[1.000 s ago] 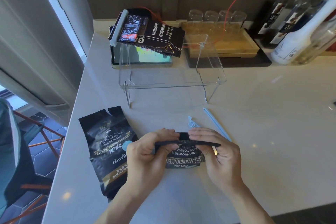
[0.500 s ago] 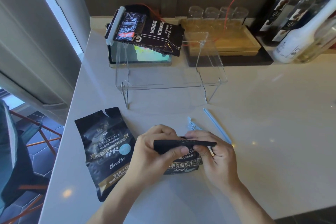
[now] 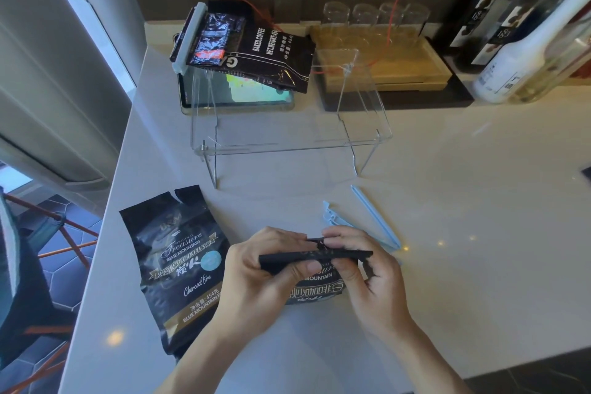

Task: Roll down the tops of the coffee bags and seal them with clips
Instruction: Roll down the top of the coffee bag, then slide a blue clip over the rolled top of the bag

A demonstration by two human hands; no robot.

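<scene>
Both hands hold a small black coffee bag (image 3: 315, 289) just above the white counter, its top folded into a flat dark band. My left hand (image 3: 256, 275) pinches the band's left half. My right hand (image 3: 364, 269) pinches its right half. A second black coffee bag (image 3: 176, 262) lies flat to the left, its torn top open. A third coffee bag (image 3: 256, 51) rests on the clear stand at the back, closed by a white clip (image 3: 188, 38). A light blue clip (image 3: 374, 217), spread open, lies on the counter just beyond my right hand.
A clear acrylic stand (image 3: 287, 141) stands mid-counter over a tablet (image 3: 243, 96). A wooden tray (image 3: 396, 67) with glasses and several bottles (image 3: 518, 41) line the back. The counter's left edge (image 3: 105, 233) drops off to the floor and a chair.
The bag's top has been rolled down further into a tighter band, and both hands have shifted their grip along it. The camera view has dipped slightly.
</scene>
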